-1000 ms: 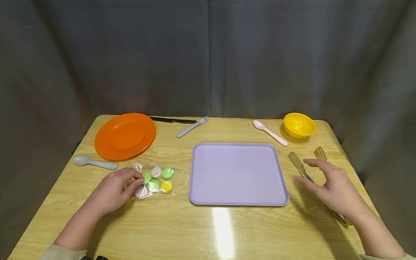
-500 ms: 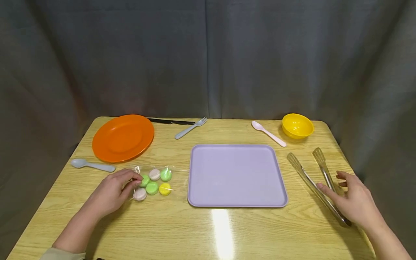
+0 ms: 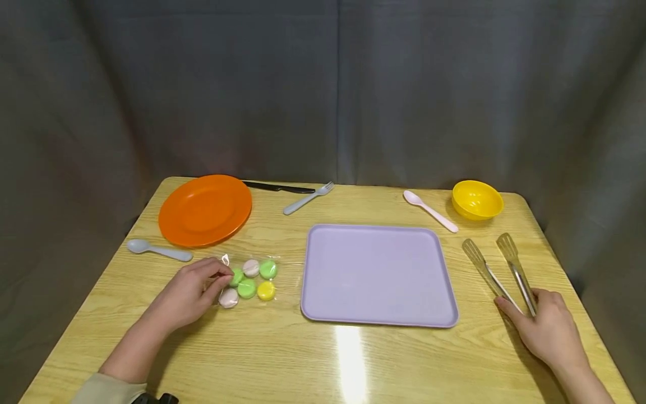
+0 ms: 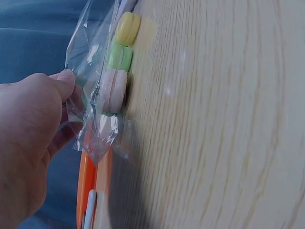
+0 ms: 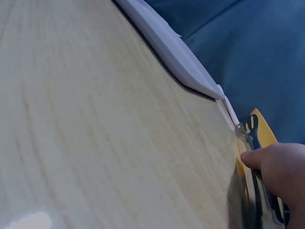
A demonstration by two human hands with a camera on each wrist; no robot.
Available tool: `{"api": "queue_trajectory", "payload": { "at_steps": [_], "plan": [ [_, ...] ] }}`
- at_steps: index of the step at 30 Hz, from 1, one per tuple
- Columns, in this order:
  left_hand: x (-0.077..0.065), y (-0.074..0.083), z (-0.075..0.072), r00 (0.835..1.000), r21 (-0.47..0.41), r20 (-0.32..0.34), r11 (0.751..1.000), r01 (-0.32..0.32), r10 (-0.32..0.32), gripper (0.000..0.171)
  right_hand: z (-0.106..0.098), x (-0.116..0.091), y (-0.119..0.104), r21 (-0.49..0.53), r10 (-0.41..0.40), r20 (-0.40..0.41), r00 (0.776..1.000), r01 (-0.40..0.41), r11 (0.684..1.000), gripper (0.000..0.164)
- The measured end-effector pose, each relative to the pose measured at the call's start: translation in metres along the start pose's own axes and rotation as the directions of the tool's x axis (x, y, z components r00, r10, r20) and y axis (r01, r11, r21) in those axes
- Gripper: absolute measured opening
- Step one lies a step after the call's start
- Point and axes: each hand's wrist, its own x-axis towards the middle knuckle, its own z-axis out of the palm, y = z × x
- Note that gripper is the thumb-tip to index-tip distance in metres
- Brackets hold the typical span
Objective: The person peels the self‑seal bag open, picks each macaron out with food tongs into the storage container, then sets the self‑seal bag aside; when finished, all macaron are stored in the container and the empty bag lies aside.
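Note:
At the left of the head view my left hand (image 3: pixel 190 290) pinches one end of a clear plastic bag (image 4: pixel 78 50). Inside the bag lie several macarons, among them a yellow macaron (image 3: pixel 266 290), a pale pink macaron (image 4: pixel 113 90) and green ones. To the right, my right hand (image 3: pixel 552 332) grips a pair of metal tongs (image 3: pixel 522 278), thumb against the left arm and fingers round the right. The slotted tips of the tongs point away from me and are spread apart; their rear end is hidden by the hand.
A lilac tray (image 3: pixel 381 321) lies mid-table. Behind are an orange plate (image 3: pixel 204 210), a black knife (image 3: pixel 280 187), a grey fork (image 3: pixel 308 198), a pink spoon (image 3: pixel 431 212) and a yellow bowl (image 3: pixel 476 201). A grey spoon (image 3: pixel 160 250) lies left. Dark curtains hang around the table.
My right hand has come down from above the tongs and now grips them; their rear end has become hidden in the hand. My left hand keeps its pinch on the bag.

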Motion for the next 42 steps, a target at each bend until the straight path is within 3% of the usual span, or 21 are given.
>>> {"api": "queue_trajectory", "payload": {
  "at_steps": [5,9,15,20,24,27,34,42],
  "plan": [
    [0.0,-0.001,0.001,1.0,-0.01,0.014,1.0,0.014,-0.013,0.01,-0.005,-0.002,-0.007,0.03,-0.042,0.004,0.999,0.042,0.999,0.075],
    [0.0,0.0,0.001,1.0,-0.015,0.018,1.0,0.015,-0.015,0.009,-0.013,-0.004,-0.029,0.069,-0.129,0.017,0.991,0.128,0.989,0.063],
    [0.0,0.001,-0.001,1.0,-0.013,0.012,1.0,0.004,-0.004,0.009,-0.016,-0.006,-0.079,0.116,-0.312,-0.015,0.95,0.311,0.943,0.037],
    [-0.001,0.001,-0.002,1.0,-0.006,-0.002,1.0,-0.012,0.012,0.008,-0.006,-0.007,-0.12,0.13,-0.448,-0.053,0.893,0.451,0.883,0.016],
    [-0.001,0.001,-0.001,1.0,-0.01,-0.009,1.0,-0.018,0.017,0.009,0.01,-0.007,-0.15,0.12,-0.537,-0.027,0.843,0.536,0.836,0.009],
    [-0.002,0.001,-0.001,1.0,-0.017,-0.014,1.0,-0.018,0.018,0.01,0.023,-0.006,-0.17,0.091,-0.587,0.02,0.81,0.583,0.808,0.011],
    [-0.002,-0.001,0.001,0.999,-0.042,-0.024,0.999,-0.025,0.024,0.01,0.057,-0.004,-0.215,0.042,-0.705,0.075,0.706,0.704,0.709,0.009],
    [-0.004,-0.001,0.001,0.999,-0.057,-0.031,0.998,-0.029,0.027,0.011,0.084,0.0,-0.256,0.047,-0.752,0.166,0.638,0.757,0.652,0.021]
  ]
}}
